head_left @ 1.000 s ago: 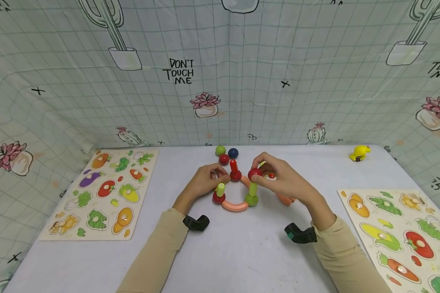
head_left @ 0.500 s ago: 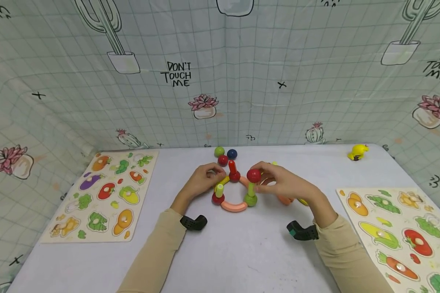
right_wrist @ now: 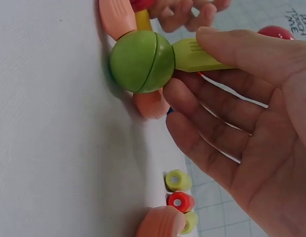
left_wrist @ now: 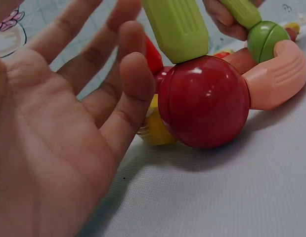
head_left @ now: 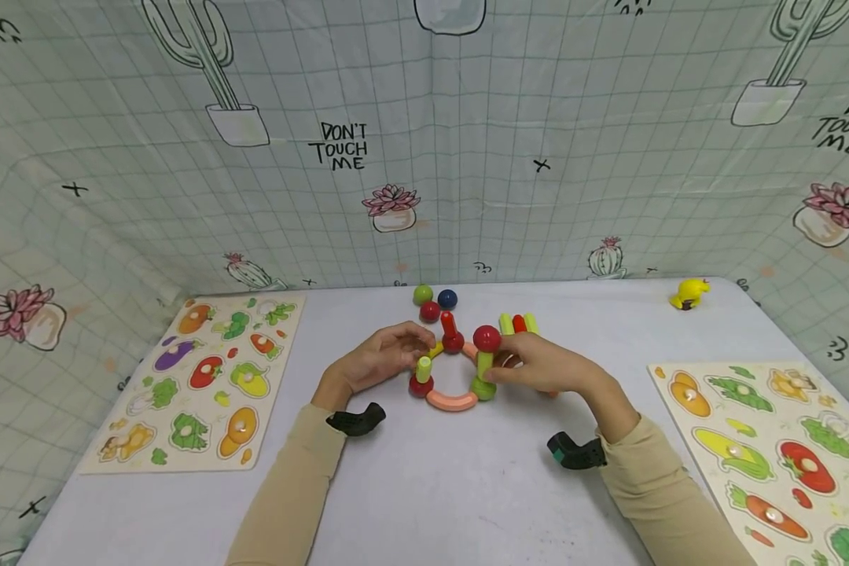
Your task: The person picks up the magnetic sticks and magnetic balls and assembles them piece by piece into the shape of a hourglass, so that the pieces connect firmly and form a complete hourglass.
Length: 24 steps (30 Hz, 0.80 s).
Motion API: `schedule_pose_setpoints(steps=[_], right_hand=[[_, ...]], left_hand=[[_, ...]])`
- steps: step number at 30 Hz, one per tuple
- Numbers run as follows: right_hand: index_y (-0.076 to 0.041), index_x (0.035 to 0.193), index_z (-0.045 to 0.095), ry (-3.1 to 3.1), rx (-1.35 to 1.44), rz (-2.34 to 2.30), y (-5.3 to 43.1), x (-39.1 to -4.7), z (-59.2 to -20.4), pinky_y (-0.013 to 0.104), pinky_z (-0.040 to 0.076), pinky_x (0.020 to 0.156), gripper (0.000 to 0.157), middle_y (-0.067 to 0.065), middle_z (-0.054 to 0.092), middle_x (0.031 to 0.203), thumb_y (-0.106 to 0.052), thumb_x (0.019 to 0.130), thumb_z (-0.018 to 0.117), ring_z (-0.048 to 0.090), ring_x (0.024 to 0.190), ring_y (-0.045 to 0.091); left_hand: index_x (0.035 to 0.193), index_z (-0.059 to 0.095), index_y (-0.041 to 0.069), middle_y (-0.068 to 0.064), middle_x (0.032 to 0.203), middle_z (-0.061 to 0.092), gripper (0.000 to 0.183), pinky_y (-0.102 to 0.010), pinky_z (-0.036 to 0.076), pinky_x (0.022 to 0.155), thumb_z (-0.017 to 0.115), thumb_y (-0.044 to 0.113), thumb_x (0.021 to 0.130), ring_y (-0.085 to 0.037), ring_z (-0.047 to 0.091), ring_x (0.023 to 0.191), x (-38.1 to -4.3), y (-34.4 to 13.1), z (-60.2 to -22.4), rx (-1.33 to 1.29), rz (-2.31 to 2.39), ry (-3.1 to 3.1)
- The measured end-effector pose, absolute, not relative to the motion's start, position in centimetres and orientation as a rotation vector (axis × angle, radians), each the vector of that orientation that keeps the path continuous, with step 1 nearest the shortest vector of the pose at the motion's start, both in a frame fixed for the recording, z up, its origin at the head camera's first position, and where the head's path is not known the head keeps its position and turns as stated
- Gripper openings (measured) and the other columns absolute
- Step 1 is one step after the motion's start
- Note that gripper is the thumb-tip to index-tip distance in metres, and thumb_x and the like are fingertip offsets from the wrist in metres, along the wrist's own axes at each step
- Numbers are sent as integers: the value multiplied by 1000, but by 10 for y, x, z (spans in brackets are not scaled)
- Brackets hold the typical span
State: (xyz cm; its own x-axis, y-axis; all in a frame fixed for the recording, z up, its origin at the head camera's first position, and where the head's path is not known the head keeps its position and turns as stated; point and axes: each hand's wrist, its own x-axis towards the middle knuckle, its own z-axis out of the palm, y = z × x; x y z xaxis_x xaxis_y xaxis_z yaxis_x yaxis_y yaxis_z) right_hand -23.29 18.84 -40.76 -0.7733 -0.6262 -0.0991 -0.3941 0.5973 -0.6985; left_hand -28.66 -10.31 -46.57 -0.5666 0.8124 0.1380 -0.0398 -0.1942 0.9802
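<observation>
A ring of toy balls joined by curved pieces lies mid-table. Its green ball point(head_left: 483, 389) bears an upright light green rod point(right_wrist: 199, 55) topped by a red ball point(head_left: 487, 339). My right hand point(head_left: 548, 363) pinches that rod, thumb on one side and fingers behind. My left hand point(head_left: 385, 355) is at the ring's left, fingers spread and loosely bent, holding nothing. Beside it is another red ball point(left_wrist: 207, 106) carrying a short light green rod point(head_left: 423, 368). A red rod point(head_left: 449, 324) stands on the back ball. Salmon curved pieces point(head_left: 452, 401) and a yellow one point(left_wrist: 157, 126) link the balls.
Loose green point(head_left: 423, 295), blue point(head_left: 447, 299) and red point(head_left: 429, 312) balls sit behind the ring. Several rods point(head_left: 519, 323) lie beyond my right hand. Vegetable puzzle boards flank the table, left point(head_left: 265, 409) and right point(head_left: 686, 448). A yellow toy point(head_left: 690, 293) stands back right.
My right hand has gone from the top red ball down to the rod beneath it. My left hand has drawn back slightly from the yellow piece, its fingers opening.
</observation>
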Motion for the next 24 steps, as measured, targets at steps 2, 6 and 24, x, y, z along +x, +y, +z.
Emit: schedule_pose_setpoints(steps=[2,6,24], right_hand=[[-9,103,63,2506,-843,-978,188,-233,-409,32,52,83,24,-1,67,95,-28,89,65,62,92,14],[-8,102,63,2524,-869,-975,189,-233,-412,32,52,82,25,-1,67,94,-28,88,66,62,91,14],[-13,106,62,2548,-874,-931,182,-232,-412,27,51,80,24,-5,65,93,-30,90,64,59,91,12]], left_hand=[[115,57,15,-1,117,55,29,-24,45,88,51,2,90,-14,49,106,-288,-103,-467,933,1794,1494],[113,60,13,-1,112,58,29,-20,43,80,68,13,84,-12,50,94,-288,-102,-468,937,1733,1549],[110,63,-2,2,87,60,28,-19,42,65,68,12,85,-10,48,75,-284,-98,-461,748,1595,1878]])
